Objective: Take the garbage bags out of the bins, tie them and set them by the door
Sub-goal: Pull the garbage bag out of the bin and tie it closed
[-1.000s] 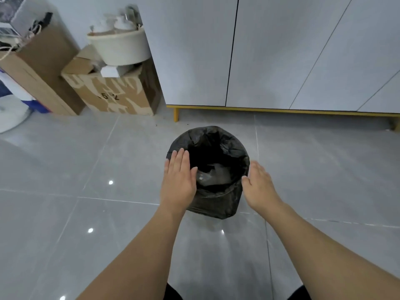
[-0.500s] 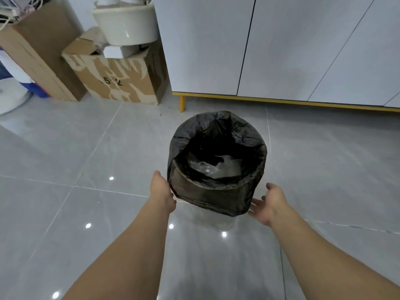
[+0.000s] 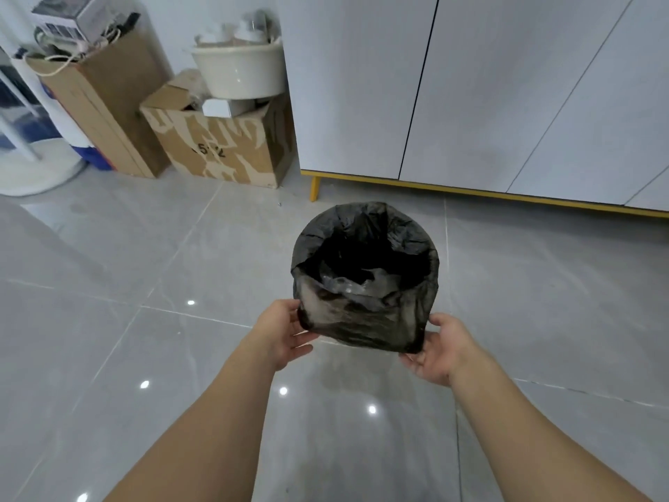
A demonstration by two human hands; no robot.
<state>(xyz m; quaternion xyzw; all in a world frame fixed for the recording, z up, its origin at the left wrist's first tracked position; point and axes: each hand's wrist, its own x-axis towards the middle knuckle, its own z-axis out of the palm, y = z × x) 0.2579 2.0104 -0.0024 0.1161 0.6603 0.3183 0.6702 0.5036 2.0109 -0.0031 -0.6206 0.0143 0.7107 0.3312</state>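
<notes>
**Two bare hands holding a bag-lined bin above a grey tiled floor**

Nearest the camera, two bare forearms are reaching forward from the bottom edge. Below them a glossy grey tiled floor is spreading out, showing thin pale grout lines and small bright reflections of ceiling lights.

The left hand is lying palm up against the lower left side of a small round bin; its thumb is resting on the bin's side and its fingers are going under the base, where they are hidden. The right hand is cupping the lower right corner in the same way, palm turned up, thumb near the side, fingers partly hidden beneath. How tightly either grip is closing cannot be told.

The bin is hidden under a black garbage bag, whose edge is folded down over the rim and covering the outer wall. The mouth is facing up towards the camera, and crumpled clear plastic is lying inside.

Further back, a white cabinet with flat doors is standing on a yellow base with a short yellow leg. To its left, a torn cardboard box is sitting on the floor with a cream basin resting on top. Further left a taller brown carton is standing, with cables and a small box on top.
</notes>
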